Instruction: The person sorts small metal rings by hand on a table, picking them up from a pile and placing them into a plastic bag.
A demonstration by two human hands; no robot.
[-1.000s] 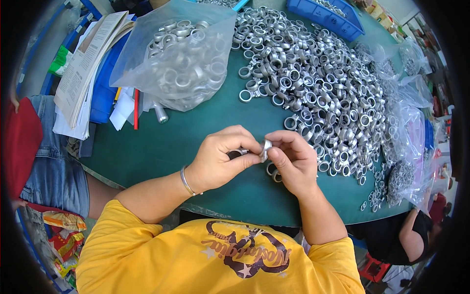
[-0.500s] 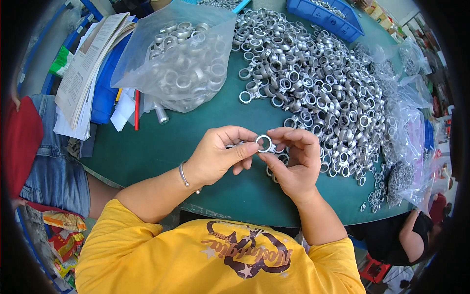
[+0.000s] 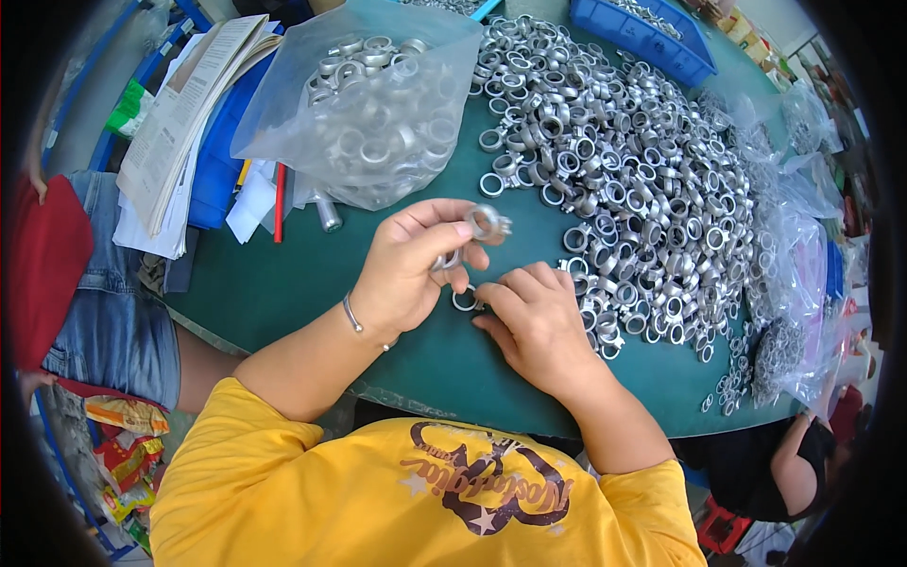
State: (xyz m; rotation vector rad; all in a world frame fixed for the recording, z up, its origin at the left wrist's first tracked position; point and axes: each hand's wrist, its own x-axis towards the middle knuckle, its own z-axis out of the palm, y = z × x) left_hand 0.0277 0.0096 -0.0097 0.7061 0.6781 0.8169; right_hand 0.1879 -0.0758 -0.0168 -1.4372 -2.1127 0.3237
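Note:
My left hand pinches a silver metal ring with a small lug between thumb and index finger, a little above the green table. A second metal ring is tucked under its curled fingers, mostly hidden. My right hand is low over the table, back upward, its thumb and fingertips closed on the edge of another metal ring. Just beyond that hand spreads a large heap of similar metal rings.
A clear plastic bag of rings stands at the back left, beside papers, a red pen and a metal cylinder. A blue bin sits at the back. Plastic bags lie right. Other people are at both sides.
My hands have parted. The left has lifted slightly with the ring, which both hands held before; the right has let go of it and moved down to a ring on the table.

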